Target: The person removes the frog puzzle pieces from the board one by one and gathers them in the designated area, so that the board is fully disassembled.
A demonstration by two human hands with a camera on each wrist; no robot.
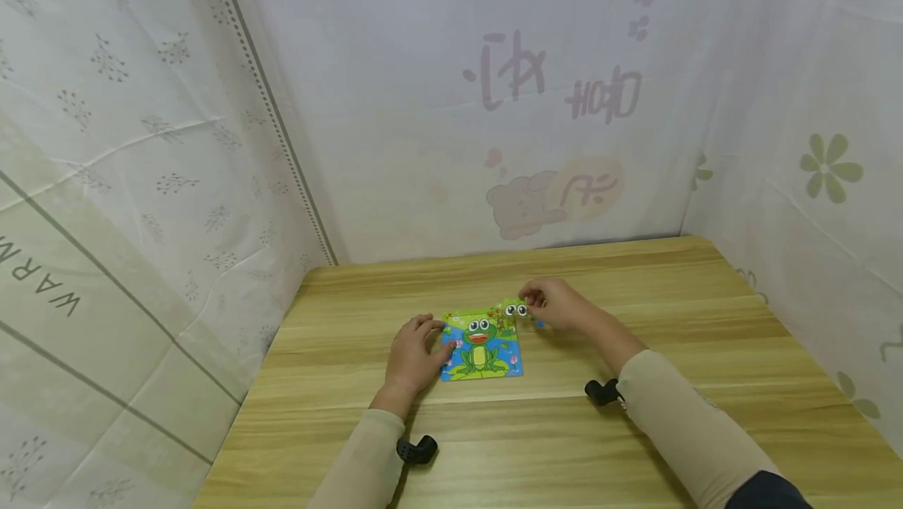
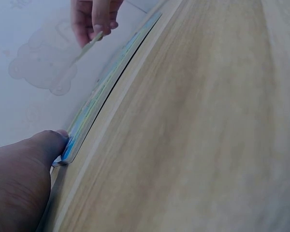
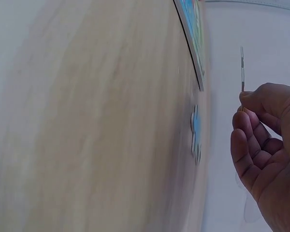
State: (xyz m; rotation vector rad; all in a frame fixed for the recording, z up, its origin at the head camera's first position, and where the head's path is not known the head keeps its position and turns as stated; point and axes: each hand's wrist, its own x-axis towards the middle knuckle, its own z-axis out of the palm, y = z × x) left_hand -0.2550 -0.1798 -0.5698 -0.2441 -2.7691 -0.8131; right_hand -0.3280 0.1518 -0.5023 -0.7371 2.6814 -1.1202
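Observation:
A square frog puzzle board in green and blue lies flat on the table. My left hand rests at its left side, the thumb touching the board's edge; in the left wrist view the thumb lies against the near corner. My right hand pinches a thin puzzle piece printed with two frog eyes, held above the board's upper right corner. Edge-on, the same piece shows between thumb and forefinger in the right wrist view. Under the right hand, a blue loose puzzle piece lies beside the board.
The wooden table stretches around the board and ends at patterned cloth hangings behind and on both sides. Black wrist cameras are strapped to both forearms.

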